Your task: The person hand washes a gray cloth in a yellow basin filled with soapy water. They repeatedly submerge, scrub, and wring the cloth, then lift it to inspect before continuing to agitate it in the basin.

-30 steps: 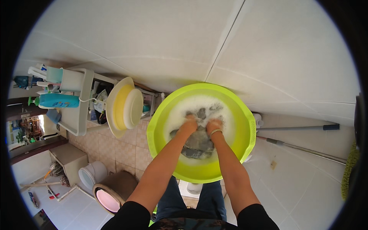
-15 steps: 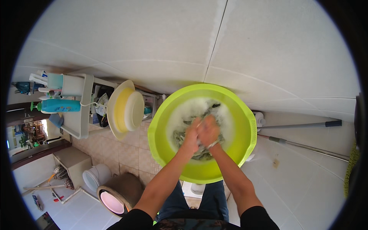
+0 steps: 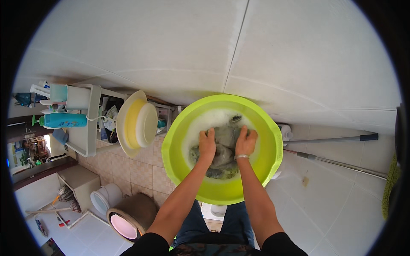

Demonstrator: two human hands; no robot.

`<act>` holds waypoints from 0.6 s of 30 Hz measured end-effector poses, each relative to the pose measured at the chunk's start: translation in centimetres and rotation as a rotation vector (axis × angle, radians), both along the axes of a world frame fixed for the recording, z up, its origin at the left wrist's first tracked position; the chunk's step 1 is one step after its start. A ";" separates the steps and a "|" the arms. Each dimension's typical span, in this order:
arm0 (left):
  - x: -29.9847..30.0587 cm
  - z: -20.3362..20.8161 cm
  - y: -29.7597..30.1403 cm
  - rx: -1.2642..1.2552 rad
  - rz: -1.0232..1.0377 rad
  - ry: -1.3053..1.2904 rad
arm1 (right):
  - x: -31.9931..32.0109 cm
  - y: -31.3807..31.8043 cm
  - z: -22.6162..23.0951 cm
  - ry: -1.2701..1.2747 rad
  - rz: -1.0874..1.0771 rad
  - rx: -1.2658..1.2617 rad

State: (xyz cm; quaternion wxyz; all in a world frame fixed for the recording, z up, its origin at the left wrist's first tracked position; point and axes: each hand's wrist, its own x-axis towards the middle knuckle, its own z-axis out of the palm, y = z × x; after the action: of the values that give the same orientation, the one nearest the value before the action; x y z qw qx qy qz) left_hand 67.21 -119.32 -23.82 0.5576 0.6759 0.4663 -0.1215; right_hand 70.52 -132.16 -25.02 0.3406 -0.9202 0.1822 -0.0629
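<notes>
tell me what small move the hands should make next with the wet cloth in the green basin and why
Probably bring the left hand and right hand together and rub the dark wet cloth between them: they seem to hold it at either side, a stretch of it spans the gap, and white suds lie around it in the green basin.

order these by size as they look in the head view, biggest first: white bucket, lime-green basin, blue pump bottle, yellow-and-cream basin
1. Lime-green basin
2. Yellow-and-cream basin
White bucket and blue pump bottle: both smaller, too alike to rank
</notes>
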 end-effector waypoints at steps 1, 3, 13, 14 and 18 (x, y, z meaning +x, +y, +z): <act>-0.6 -1.4 0.0 0.209 -0.148 -0.045 | -0.6 -0.1 -0.1 0.021 -0.096 0.024; -2.1 -4.2 -0.3 0.622 -0.449 -0.131 | -1.3 1.0 -0.5 0.403 -0.015 -0.015; 1.4 -1.5 1.2 -0.127 -0.070 -0.286 | -1.2 1.4 -2.8 0.143 0.422 0.049; 1.1 -1.3 0.6 -0.350 0.078 -0.302 | -2.3 2.7 0.3 -0.050 0.391 0.209; -0.1 -4.3 2.2 -1.145 0.244 -0.265 | -6.4 5.4 9.7 -0.145 0.525 0.483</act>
State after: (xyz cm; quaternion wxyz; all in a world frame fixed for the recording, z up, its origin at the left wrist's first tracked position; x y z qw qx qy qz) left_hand 67.08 -117.12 -28.13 0.8965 0.2190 0.3275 -0.2029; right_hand 64.12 -126.79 -15.35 0.5646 -0.8219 -0.0751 0.0062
